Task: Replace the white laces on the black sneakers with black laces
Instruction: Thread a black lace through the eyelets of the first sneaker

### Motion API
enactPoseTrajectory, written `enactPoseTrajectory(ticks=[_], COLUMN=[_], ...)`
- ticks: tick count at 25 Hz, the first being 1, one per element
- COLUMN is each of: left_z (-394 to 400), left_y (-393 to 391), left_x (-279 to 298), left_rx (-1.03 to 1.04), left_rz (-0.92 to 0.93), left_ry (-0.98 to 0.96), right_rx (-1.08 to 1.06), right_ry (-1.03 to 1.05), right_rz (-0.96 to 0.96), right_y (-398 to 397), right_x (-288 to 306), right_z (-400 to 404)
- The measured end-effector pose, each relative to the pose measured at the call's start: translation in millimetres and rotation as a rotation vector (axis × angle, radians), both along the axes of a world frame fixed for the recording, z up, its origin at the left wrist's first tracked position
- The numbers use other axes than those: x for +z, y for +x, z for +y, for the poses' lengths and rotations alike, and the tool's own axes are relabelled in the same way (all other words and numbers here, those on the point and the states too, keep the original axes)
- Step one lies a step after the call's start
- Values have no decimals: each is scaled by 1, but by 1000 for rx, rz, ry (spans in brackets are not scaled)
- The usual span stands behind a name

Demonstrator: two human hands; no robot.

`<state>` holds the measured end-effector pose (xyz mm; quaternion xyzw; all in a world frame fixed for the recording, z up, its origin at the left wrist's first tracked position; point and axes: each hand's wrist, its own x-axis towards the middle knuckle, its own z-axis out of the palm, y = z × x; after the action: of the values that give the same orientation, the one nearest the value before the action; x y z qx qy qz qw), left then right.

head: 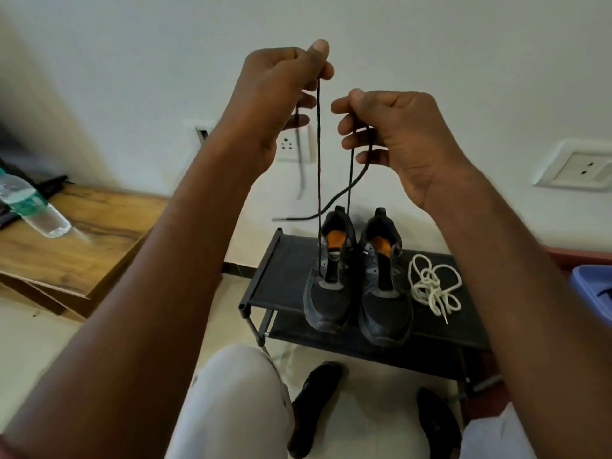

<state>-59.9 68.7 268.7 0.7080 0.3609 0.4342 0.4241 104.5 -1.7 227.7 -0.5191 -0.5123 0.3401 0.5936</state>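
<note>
Lace: a thin black woven shoelace (319, 160) hangs in two near-vertical strands above the left black mesh sneaker (328, 276), its middle apparently threaded through that sneaker's lowest eyelets.
Long axis: each strand runs straight up from the sneaker to a hand, so the ends lie above the sneaker, well apart from the eyelets they must enter next.
Left hand: the left hand (281, 91) sits highest above the sneaker, fingers (319, 48) pinched together on one strand, a short tail dangling beside it.
Right hand: the right hand (397, 134) is lower and nearer the sneaker, fingers (351, 101) closed on the other strand, whose free end curls out to the left.
Evenness: the judgement is that both ends are being matched in length before crossing.
Other shoe: the right black mesh sneaker (384, 293) stands just beside the left sneaker, unlaced.
Old laces: a tangled heap of white cord laces (433, 286) lies further right.
Support: all rest on a low black fabric shoe rack (284, 260).
</note>
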Motion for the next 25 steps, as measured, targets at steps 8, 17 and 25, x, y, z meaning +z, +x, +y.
enactPoseTrajectory(ticks=[8,17,25], left_z=[-23,-34,-33], left_y=[4,11,19], left_x=[52,90,118], left_rx=[-138,-211,-80], left_rz=[-106,-155,-259], left_ry=[40,-66,193], right_rx=[-72,-233,-149], right_ry=[150,66,-11], right_rz=[16,100,159], right_y=[7,10,7], right_x=[64,135,175], right_z=[-32,-44,-37])
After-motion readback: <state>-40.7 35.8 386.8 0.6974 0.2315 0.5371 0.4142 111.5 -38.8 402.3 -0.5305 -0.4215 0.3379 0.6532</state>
